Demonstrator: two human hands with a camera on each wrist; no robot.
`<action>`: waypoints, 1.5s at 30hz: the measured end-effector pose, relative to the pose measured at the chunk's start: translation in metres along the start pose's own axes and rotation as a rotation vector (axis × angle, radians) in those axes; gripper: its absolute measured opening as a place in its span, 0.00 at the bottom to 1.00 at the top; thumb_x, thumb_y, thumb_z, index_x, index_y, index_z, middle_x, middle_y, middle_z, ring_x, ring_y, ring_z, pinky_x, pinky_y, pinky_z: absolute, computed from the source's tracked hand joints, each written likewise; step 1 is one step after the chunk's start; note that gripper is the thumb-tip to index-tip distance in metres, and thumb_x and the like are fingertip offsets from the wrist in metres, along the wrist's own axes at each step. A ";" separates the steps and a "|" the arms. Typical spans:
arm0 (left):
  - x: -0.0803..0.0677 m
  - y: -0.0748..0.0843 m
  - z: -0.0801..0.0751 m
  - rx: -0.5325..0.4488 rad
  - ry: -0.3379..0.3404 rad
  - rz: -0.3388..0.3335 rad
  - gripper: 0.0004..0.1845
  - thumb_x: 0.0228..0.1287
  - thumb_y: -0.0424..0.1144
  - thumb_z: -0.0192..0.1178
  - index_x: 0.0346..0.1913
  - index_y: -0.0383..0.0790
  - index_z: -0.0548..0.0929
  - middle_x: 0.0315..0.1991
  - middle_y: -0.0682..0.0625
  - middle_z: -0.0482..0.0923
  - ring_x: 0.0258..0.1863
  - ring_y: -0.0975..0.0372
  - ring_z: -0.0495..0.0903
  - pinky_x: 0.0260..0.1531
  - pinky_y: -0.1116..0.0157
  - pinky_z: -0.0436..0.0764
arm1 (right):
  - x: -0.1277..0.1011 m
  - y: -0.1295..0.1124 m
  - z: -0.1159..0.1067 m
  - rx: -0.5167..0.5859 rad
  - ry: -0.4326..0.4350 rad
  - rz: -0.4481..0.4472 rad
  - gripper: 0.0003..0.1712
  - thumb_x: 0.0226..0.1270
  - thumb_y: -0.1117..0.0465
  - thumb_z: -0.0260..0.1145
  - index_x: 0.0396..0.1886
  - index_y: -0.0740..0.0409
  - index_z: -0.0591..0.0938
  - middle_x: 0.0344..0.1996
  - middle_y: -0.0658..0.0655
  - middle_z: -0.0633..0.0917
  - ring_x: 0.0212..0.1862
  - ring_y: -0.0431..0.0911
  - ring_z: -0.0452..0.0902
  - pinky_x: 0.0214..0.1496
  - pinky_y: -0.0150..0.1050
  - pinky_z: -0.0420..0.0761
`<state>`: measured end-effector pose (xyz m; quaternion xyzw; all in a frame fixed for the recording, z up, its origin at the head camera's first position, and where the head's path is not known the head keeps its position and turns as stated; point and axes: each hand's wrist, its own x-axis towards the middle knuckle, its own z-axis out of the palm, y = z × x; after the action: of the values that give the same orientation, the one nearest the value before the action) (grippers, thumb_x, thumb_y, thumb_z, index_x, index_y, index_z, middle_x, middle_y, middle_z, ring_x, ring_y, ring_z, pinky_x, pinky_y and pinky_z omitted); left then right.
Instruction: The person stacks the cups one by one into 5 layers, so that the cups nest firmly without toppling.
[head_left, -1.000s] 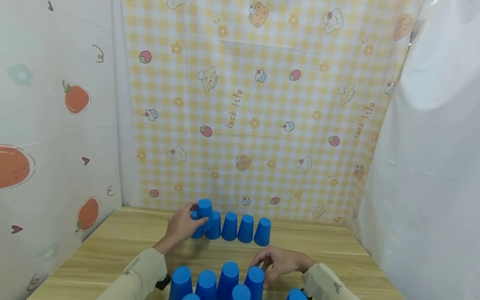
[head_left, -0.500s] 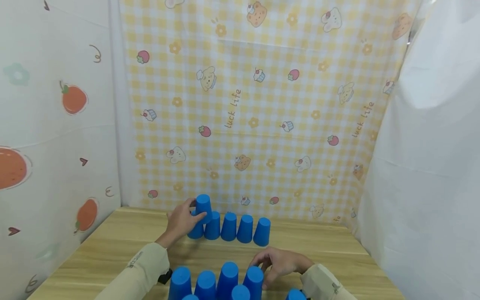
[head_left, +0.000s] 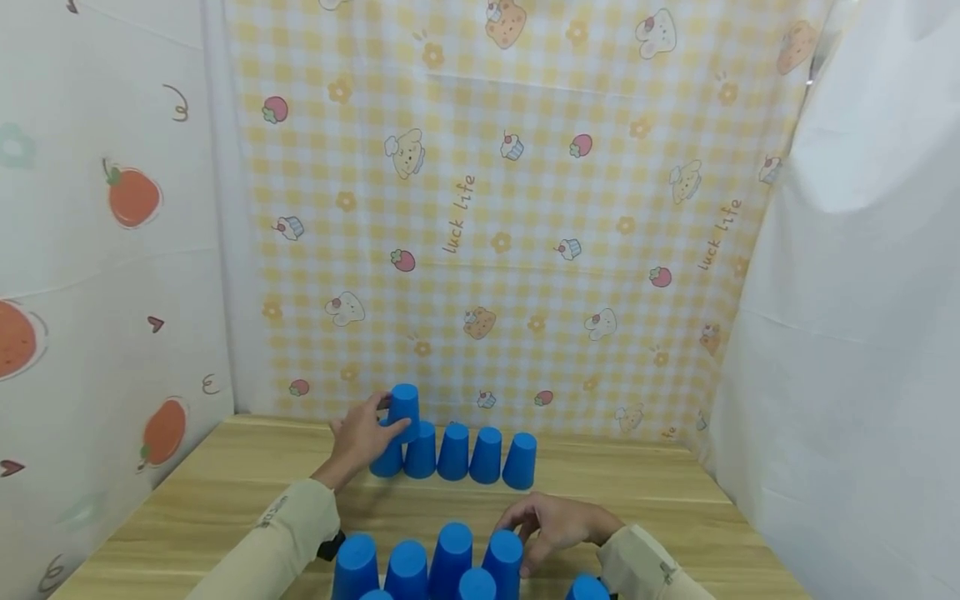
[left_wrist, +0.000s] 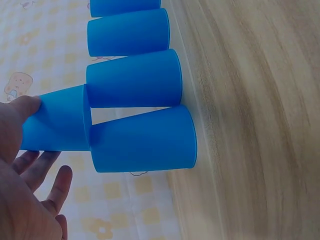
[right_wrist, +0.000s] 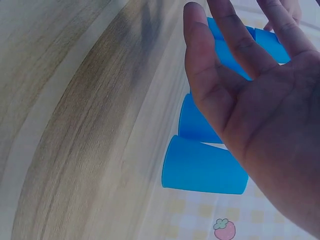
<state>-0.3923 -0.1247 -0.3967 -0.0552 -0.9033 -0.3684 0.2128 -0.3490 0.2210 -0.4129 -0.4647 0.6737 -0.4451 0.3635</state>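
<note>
Left hand (head_left: 358, 435) loosely cupped the upside-down top cup (head_left: 403, 412), axis vertical, near the bench's (head_left: 225, 492) far edge; right hand (head_left: 557, 527) rested relaxed on a near cup (head_left: 504, 562).

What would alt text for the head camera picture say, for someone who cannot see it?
A person's left hand touches a blue plastic cup set upside down atop a far row of blue cups on a wooden table. Their right hand rests by nearer blue cups.

A bare strip of the wooden table (head_left: 225, 492) runs between the far row of cups (head_left: 468, 454) and the near bunch of cups (head_left: 431, 562). Both arms lie across it. The table's left and right sides are bare. Close behind the far row hangs the checked cloth (head_left: 525, 250), blocking that way.
</note>
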 end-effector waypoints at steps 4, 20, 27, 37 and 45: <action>0.004 -0.001 0.002 -0.006 -0.008 0.000 0.31 0.66 0.51 0.65 0.65 0.37 0.73 0.61 0.39 0.78 0.56 0.46 0.79 0.48 0.43 0.58 | -0.002 0.001 -0.001 0.001 0.004 0.010 0.26 0.61 0.67 0.71 0.59 0.70 0.77 0.51 0.58 0.85 0.55 0.43 0.80 0.60 0.50 0.78; 0.007 -0.006 0.002 -0.015 -0.024 -0.018 0.29 0.67 0.51 0.64 0.65 0.38 0.73 0.61 0.37 0.77 0.62 0.40 0.72 0.53 0.34 0.52 | 0.000 0.001 0.000 -0.005 0.003 -0.004 0.26 0.62 0.66 0.71 0.58 0.71 0.77 0.52 0.68 0.83 0.54 0.43 0.80 0.60 0.49 0.78; 0.005 -0.008 0.001 -0.004 -0.023 -0.025 0.29 0.67 0.50 0.64 0.63 0.37 0.75 0.59 0.38 0.79 0.60 0.42 0.74 0.53 0.35 0.53 | 0.000 0.003 0.001 0.004 0.015 0.005 0.26 0.61 0.66 0.71 0.59 0.70 0.77 0.51 0.59 0.85 0.54 0.43 0.80 0.59 0.49 0.78; -0.012 -0.017 -0.001 -0.018 -0.035 -0.030 0.28 0.67 0.46 0.64 0.64 0.33 0.74 0.61 0.36 0.77 0.61 0.38 0.72 0.51 0.29 0.52 | -0.001 0.003 0.002 -0.004 0.021 -0.018 0.27 0.61 0.65 0.71 0.58 0.71 0.77 0.51 0.69 0.83 0.54 0.44 0.81 0.59 0.50 0.78; -0.036 -0.024 -0.009 -0.040 -0.127 -0.046 0.27 0.67 0.44 0.63 0.63 0.31 0.74 0.61 0.34 0.76 0.60 0.37 0.72 0.48 0.31 0.54 | -0.003 0.005 0.002 -0.001 0.040 -0.001 0.26 0.63 0.63 0.71 0.58 0.69 0.77 0.52 0.58 0.85 0.54 0.44 0.81 0.60 0.51 0.78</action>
<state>-0.3630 -0.1460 -0.4212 -0.0620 -0.9084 -0.3870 0.1452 -0.3478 0.2237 -0.4180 -0.4563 0.6808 -0.4540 0.3495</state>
